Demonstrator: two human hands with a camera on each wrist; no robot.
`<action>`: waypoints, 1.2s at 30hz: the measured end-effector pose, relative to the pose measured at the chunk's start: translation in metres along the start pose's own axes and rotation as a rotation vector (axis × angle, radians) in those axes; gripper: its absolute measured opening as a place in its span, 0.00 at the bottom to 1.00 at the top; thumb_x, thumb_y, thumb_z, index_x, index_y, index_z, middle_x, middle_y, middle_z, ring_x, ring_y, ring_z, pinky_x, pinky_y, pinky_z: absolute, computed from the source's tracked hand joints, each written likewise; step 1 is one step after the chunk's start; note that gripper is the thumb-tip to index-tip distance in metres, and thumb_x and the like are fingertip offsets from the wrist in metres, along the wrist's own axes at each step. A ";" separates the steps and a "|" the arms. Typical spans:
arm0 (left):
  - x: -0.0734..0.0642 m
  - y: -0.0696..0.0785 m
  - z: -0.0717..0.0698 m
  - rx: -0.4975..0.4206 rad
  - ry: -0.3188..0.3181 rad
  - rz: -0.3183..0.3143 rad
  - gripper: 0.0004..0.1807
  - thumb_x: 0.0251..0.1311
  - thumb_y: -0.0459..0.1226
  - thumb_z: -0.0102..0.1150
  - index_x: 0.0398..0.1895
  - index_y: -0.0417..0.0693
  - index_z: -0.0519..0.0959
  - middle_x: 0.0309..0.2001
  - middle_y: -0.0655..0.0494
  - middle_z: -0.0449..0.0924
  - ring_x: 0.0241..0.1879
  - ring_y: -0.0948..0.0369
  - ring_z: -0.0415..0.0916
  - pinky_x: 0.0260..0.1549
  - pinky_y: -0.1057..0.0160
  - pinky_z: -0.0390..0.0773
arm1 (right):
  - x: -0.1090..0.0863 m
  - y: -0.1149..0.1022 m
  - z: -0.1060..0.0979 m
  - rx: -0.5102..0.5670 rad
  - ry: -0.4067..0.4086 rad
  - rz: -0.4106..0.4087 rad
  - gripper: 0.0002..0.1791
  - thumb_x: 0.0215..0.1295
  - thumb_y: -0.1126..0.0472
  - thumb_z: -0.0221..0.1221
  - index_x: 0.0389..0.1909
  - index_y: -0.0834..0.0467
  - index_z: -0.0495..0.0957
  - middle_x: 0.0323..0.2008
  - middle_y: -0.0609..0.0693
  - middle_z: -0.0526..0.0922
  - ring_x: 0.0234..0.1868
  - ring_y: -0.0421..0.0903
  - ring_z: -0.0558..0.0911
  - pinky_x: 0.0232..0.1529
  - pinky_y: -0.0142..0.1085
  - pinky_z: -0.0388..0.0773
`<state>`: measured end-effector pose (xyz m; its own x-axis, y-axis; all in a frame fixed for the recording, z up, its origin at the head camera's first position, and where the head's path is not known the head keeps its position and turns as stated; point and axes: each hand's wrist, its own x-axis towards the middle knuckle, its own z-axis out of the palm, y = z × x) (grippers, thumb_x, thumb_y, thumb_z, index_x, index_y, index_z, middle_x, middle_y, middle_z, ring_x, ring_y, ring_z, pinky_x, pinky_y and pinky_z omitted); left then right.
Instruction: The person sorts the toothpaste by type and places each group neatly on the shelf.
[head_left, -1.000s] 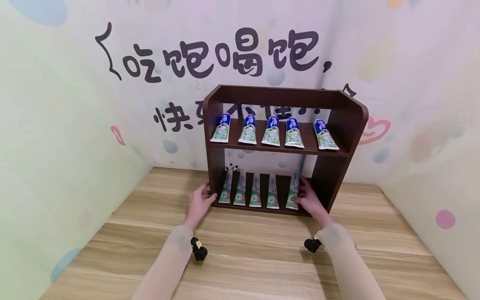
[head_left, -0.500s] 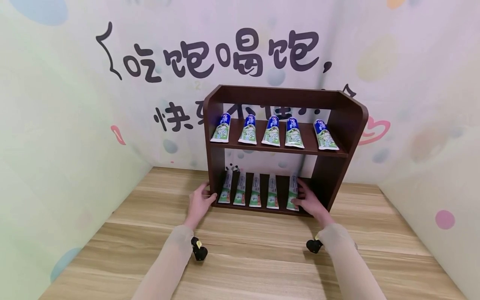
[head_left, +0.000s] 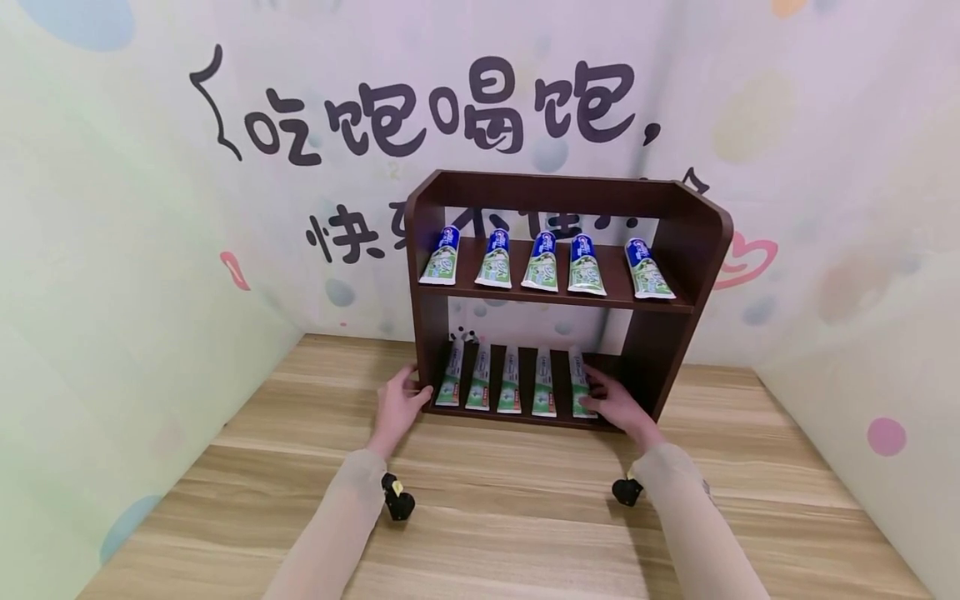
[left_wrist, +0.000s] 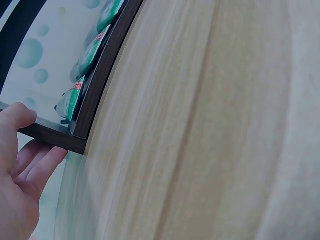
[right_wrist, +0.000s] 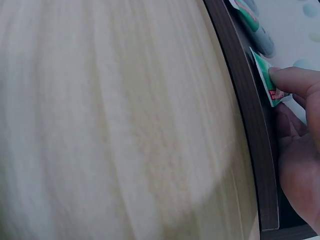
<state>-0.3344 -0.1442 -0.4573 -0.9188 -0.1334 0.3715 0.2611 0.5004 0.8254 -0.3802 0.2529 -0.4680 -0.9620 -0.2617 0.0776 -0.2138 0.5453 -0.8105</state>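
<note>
A dark brown two-tier shelf [head_left: 555, 186] stands on the wooden table. My left hand [head_left: 396, 410] grips its left side panel low down; in the left wrist view the thumb lies inside the panel and the fingers outside. On the lower tier my right hand [head_left: 622, 407] holds the rightmost toothpaste tube [head_left: 578, 375], a green and grey one, between thumb and fingers. The right wrist view shows the thumb on the tube's green end [right_wrist: 265, 75]; part of the tube is hidden behind the hand. Several matching tubes [head_left: 510, 383] lie in a row left of it.
Several blue, white and green toothpaste tubes [head_left: 542, 265] lie along the upper tier. The wooden tabletop [head_left: 510, 508] spreads in front of the shelf. Behind and at both sides hang printed wall sheets [head_left: 135, 275] close to the table's edges.
My right hand has shifted the rightmost lower tube a little to the left, and its far end now leans left. My left hand stays on the shelf's side panel.
</note>
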 end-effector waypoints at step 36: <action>0.000 0.000 0.000 -0.002 -0.012 -0.011 0.26 0.58 0.30 0.65 0.61 0.37 0.74 0.40 0.32 0.86 0.38 0.43 0.87 0.36 0.52 0.87 | 0.000 0.004 0.003 -0.083 0.063 0.039 0.37 0.67 0.63 0.60 0.75 0.60 0.58 0.67 0.67 0.65 0.57 0.58 0.74 0.49 0.38 0.74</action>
<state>-0.3346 -0.1441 -0.4570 -0.9251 -0.1290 0.3571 0.2512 0.4973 0.8304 -0.3800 0.2524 -0.4731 -0.9781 -0.1898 0.0855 -0.1868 0.6188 -0.7630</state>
